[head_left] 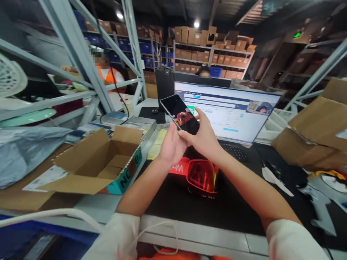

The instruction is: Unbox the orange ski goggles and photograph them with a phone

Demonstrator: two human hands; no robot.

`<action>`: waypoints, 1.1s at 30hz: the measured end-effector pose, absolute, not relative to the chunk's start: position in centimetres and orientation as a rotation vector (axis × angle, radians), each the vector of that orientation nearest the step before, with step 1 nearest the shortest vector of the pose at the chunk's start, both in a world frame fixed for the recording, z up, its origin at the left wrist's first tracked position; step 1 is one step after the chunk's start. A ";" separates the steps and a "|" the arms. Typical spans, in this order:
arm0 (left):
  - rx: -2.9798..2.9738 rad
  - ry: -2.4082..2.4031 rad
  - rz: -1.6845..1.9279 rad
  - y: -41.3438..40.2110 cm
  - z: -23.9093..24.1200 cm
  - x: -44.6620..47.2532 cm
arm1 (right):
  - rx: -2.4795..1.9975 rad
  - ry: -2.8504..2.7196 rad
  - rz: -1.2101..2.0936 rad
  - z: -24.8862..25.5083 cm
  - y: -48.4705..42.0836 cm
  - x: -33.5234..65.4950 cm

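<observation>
A smartphone (182,116) is held up, tilted, over the black mat, and its screen displays a red-orange picture like the goggles below. My right hand (204,133) is closed around the phone's right side and lower end. At the lower left edge, my left hand (172,145) grips the same phone, its fingers partly hidden behind it. Beneath my wrists lie red ski goggles (202,175) with an orange-red mirrored lens and a red strap with white lettering; my right forearm runs past their right side.
An open cardboard box (94,162) stands on the left. Behind the phone is a laptop (230,112) with its screen lit. At right are a barcode scanner (320,206), a white-handled tool (276,180) and cardboard boxes (306,144). A person in an orange vest (110,76) is beyond the metal frame.
</observation>
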State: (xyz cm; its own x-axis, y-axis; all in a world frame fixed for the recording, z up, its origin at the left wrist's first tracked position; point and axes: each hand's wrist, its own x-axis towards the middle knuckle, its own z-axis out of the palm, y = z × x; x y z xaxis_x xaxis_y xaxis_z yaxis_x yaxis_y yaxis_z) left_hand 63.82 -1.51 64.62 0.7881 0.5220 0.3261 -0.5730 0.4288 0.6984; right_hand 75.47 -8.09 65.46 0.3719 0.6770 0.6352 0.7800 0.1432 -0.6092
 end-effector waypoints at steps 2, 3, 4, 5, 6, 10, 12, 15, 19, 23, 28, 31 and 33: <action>0.815 0.007 0.689 0.8 65.1 63.2 | -1.540 -1.387 -0.020 66.0 -5.2 75.8; 0.778 0.042 0.695 2.0 65.2 62.9 | -1.531 -1.407 0.025 66.4 -3.9 76.1; 0.747 0.071 0.700 3.1 65.3 62.6 | -1.525 -1.432 0.049 66.8 -2.7 76.4; 0.721 0.092 0.700 4.2 65.4 62.3 | -1.515 -1.464 0.047 67.2 -1.5 76.7; 0.703 0.104 0.697 5.1 65.4 62.1 | -1.501 -1.502 0.024 67.7 -0.4 77.0; 0.697 0.085 0.671 7.5 65.3 61.1 | -1.459 -1.665 -0.036 69.3 2.6 77.5; 0.715 0.058 0.644 7.9 65.3 60.7 | -1.452 -1.730 0.021 69.9 3.3 77.5; 0.721 0.002 0.599 8.0 65.3 60.2 | -1.445 -1.802 0.125 70.5 3.5 77.7; 0.733 -0.036 0.547 7.9 65.3 60.1 | -1.500 -1.808 0.251 71.0 3.2 78.3; 0.756 -0.052 0.530 7.8 65.1 60.3 | -1.441 -1.698 0.310 71.0 2.8 78.9; 0.848 -0.025 0.471 7.9 64.6 60.5 | -1.320 -1.215 0.472 71.1 2.9 79.2; 0.905 -0.053 0.399 7.9 64.3 60.6 | -1.163 -1.050 0.798 71.3 3.4 78.6; 0.944 -0.073 0.362 7.9 64.2 60.6 | -1.064 -0.987 0.954 71.3 3.7 78.1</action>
State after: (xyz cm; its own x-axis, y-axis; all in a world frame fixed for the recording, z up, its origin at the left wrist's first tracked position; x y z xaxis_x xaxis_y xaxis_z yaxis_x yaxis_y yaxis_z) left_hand 60.64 7.86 64.17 0.9374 0.2717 0.2177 -0.3347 0.5311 0.7784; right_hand 78.07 3.67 71.31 0.2721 0.9474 0.1685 -0.1362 0.2113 -0.9679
